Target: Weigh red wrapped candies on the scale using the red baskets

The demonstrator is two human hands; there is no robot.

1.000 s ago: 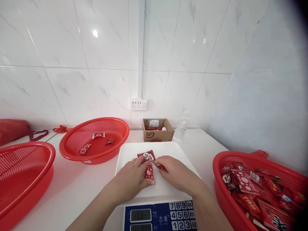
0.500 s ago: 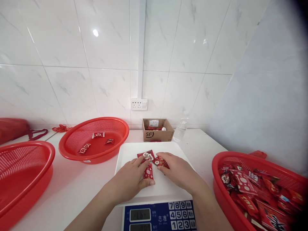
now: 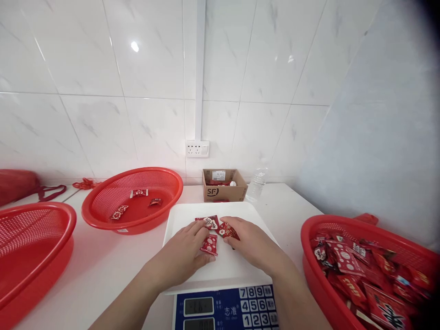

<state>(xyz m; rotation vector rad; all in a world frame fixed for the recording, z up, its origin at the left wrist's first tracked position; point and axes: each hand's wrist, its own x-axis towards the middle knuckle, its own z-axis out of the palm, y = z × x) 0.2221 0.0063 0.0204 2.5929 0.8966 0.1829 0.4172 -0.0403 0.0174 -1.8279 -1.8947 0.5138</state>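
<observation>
Three small red wrapped candy packets lie close together on the white scale tray (image 3: 240,270). My left hand (image 3: 182,254) is open at their left side, fingertips at the packet with white lettering (image 3: 210,222). Its thumb is spread apart, beside the lower dotted packet (image 3: 209,244). On the right, my right hand (image 3: 254,243) has thumb and fingers closed around another red packet (image 3: 228,230), part of which its fingers hide. Below the tray is the scale's blue panel (image 3: 232,311), with number keys and displays.
A red basket heaped with red packets (image 3: 354,261) stands at the right. Another red basket (image 3: 165,174) at back left holds several packets; one more (image 3: 37,247) is at far left. An open cardboard box (image 3: 225,192) and a clear bottle (image 3: 257,183) stand near the wall.
My left hand has shifted slightly left, and more of the lower packet shows between its thumb and fingers. My right hand stays at its packet. The whole view has shifted slightly.
</observation>
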